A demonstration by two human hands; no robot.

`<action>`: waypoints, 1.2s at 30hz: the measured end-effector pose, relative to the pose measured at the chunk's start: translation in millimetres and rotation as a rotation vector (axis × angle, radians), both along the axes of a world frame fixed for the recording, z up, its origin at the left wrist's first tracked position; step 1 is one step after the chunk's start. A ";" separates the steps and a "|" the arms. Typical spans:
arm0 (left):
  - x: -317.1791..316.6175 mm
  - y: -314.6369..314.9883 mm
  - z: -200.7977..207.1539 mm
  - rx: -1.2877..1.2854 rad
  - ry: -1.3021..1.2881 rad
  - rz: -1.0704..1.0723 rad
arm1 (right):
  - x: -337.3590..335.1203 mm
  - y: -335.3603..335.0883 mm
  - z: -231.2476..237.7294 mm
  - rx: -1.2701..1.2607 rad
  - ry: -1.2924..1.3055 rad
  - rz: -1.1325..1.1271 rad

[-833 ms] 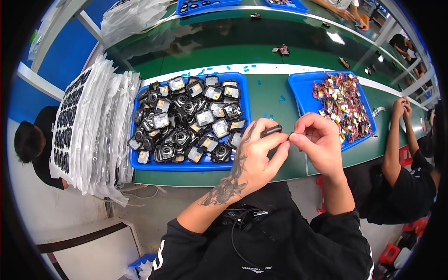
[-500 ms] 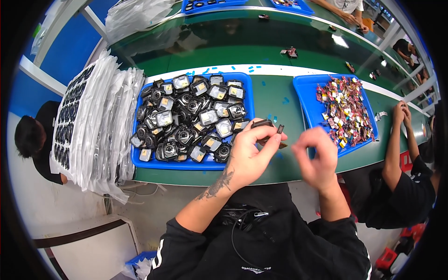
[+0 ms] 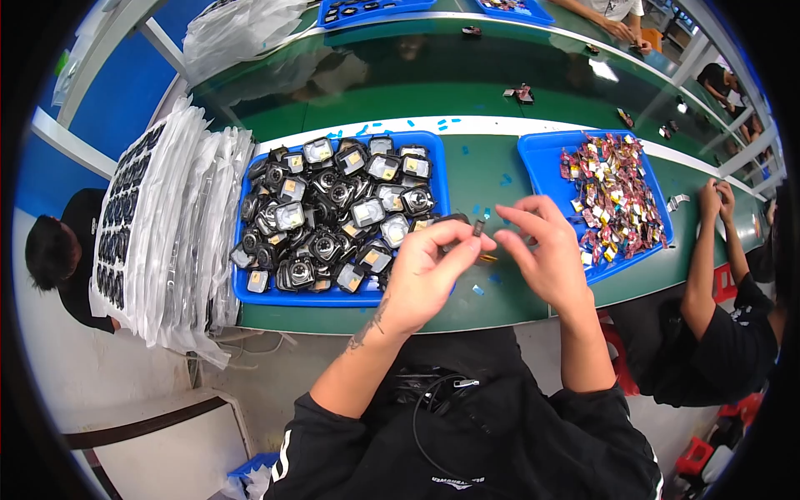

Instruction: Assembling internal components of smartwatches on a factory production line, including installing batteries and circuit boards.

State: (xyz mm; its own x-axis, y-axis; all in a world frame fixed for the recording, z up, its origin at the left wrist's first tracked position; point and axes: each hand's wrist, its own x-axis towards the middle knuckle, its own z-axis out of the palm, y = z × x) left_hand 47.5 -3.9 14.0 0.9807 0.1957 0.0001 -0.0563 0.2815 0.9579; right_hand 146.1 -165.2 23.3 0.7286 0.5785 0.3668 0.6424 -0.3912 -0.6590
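Observation:
My left hand (image 3: pixel 421 275) is closed round a small black watch case (image 3: pixel 452 220), mostly hidden by my fingers, with a small dark piece (image 3: pixel 478 227) sticking up at the thumb tip. Just to its right, my right hand (image 3: pixel 546 254) has thumb and forefinger spread, and nothing shows between them. Beneath the hands lies a small blue-and-white film scrap (image 3: pixel 477 290) on the green table. On the left a blue tray (image 3: pixel 442 167) is heaped with black watch cases (image 3: pixel 325 212); some show pale square backs, others round insides.
A second blue tray (image 3: pixel 537 167) at the right holds many small red, yellow and white parts (image 3: pixel 617 196). Stacked plastic-wrapped sheets (image 3: pixel 179 225) stand at the left. Beyond a white rail runs a dark green conveyor (image 3: pixel 400 79) bearing a few parts. A co-worker's hands (image 3: pixel 717 198) rest at the far right.
My right hand has moved left toward the watch case, and its fingers have spread. My left hand has shifted slightly left. A film scrap now shows on the table below the hands.

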 end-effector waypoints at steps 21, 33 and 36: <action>-7.9 -4.2 4.8 -0.205 -0.002 -0.212 | -9.4 -0.5 -11.5 0.619 0.538 0.490; 1.7 -9.8 -2.6 -0.105 -0.121 0.249 | -37.4 7.9 1.9 0.429 0.515 0.109; -2.3 -15.6 -11.6 0.020 -0.163 0.206 | -37.4 14.1 8.5 0.267 0.139 0.118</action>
